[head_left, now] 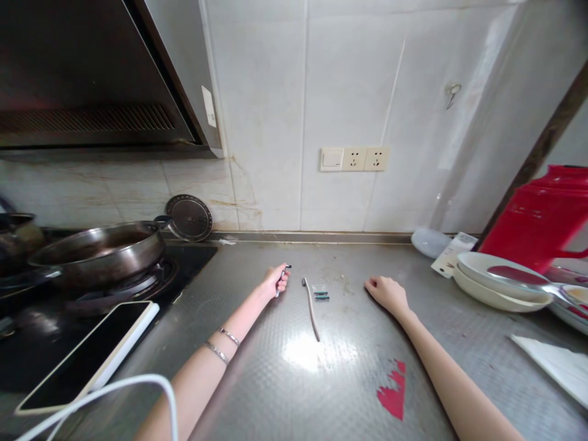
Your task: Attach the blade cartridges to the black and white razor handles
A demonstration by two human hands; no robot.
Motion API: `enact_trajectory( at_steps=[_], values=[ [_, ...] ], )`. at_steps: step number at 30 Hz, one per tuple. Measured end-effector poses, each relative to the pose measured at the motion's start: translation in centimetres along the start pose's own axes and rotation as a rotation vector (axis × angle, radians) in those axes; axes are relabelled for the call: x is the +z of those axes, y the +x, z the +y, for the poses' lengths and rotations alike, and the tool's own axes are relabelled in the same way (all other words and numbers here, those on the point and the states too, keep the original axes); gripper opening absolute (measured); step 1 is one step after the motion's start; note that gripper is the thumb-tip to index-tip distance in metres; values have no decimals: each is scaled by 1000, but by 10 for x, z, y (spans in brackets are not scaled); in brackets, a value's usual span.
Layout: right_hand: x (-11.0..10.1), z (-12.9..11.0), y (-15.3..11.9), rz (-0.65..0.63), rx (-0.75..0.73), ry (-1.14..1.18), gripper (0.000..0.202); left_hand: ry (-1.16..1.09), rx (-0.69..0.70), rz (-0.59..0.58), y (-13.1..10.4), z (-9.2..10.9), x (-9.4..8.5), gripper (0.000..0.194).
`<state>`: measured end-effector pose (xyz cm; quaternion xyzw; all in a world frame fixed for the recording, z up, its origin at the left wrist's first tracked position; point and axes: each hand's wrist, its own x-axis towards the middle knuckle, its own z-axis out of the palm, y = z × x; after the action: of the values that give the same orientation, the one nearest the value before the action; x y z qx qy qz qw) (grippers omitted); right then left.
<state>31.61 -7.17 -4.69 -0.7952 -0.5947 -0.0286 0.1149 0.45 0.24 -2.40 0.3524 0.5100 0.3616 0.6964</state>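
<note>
My left hand [277, 280], closed, grips a small slim tool [283, 273] with a dark tip and a pale lower end; its exact kind is too small to tell. To its right on the steel counter [257, 380] lies a long, thin, slightly bent pale stick [311, 311] with a dark upper end. Two short dark-green pieces [322, 295] sit side by side, just right of the stick. My right hand [386, 293] rests on the counter farther right, its fingers curled in, and nothing shows in it.
At left, a steel pan [101, 248] stands on the stove, with a phone [87, 355] and white cable [133, 381] in front. Stacked bowls [500, 294] and a red thermos [537, 214] occupy the right. A torn red patch [394, 395] marks the near counter.
</note>
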Motion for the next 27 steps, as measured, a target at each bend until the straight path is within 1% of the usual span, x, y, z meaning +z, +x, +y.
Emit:
enact_trajectory(
  at_steps=[13,17,20,22,25,27],
  values=[
    [-2,-1,-1,-1,1,-3,35,-8,12,-26,3,-3,-3,31],
    [-2,-2,-1,-8,1,-1,35,-10,18,-54,1,-2,-3,31],
    [-1,-1,-1,-8,-4,2,36,-23,52,-88,0,0,-2,32],
    [0,1,-1,-1,-3,3,36,-31,116,-108,-2,1,-1,32],
    [-3,-2,0,15,13,49,36,4,307,-144,-5,1,3,35],
    [-10,-12,3,62,-3,150,37,51,432,-169,-8,2,6,38]
  ],
)
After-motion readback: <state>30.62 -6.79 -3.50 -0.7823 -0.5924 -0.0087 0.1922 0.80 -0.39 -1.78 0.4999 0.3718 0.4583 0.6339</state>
